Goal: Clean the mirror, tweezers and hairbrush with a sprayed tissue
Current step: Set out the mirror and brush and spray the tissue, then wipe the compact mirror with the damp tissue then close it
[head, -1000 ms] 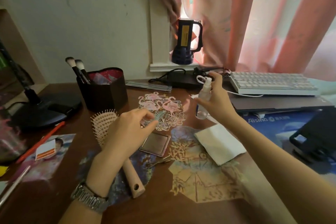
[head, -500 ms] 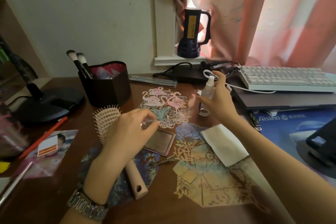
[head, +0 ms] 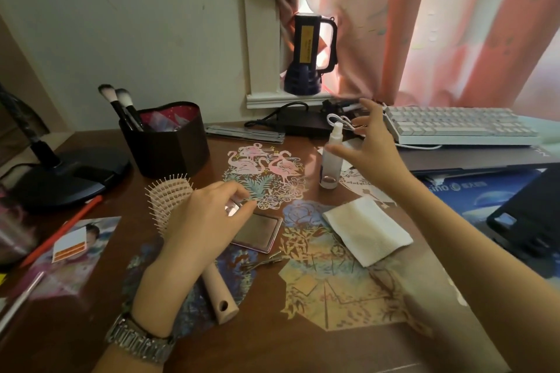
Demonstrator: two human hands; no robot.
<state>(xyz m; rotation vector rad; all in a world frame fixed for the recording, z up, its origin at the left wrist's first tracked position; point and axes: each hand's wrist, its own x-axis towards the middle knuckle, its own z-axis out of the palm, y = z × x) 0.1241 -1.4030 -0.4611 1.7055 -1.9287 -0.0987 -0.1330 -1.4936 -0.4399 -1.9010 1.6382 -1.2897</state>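
Brown wooden desk (head: 272, 351) carries everything. The right hand (head: 371, 150) hangs with fingers spread wide, just beside a clear spray bottle (head: 331, 160) standing upright; whether the thumb touches it cannot be told. The left hand (head: 206, 221) pinches a small shiny object (head: 232, 209) between thumb and fingertips, above the square mirror (head: 257, 232). A hairbrush (head: 218, 297) lies under that wrist, tweezers (head: 266, 260) just below the mirror, a folded white tissue (head: 368, 232) right of it. Bare wood lies along the near edge.
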